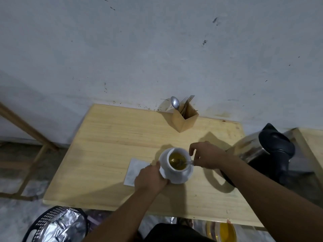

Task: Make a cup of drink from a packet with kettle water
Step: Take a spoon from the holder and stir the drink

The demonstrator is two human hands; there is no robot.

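- Pale, scuffed wall behind a light wooden table (108, 154): that is the setting I look down on, and I take the white cup (176, 165) as my landmark.
- My left hand (151, 178) wraps the cup's left side where it meets the saucer (178, 179), fingers closed against the china.
- My right hand (208, 155), just right of the cup, pinches the handle of a small spoon (187, 163) whose bowl sits in the yellow-brown drink.
- Left of the cup, partly under my left hand, lies a flat white packet (133, 169).
- Right of the cup, past my right hand, stands the steel kettle (265, 151) with a black lid and handle.
- Beyond the cup, against the wall, a wooden holder (184, 119) carries a spoon and forks.
- Nearer than the cup, below the table's edge, I see a black basket (40, 222) with crumpled foil, and a yellow bowl (223, 231).
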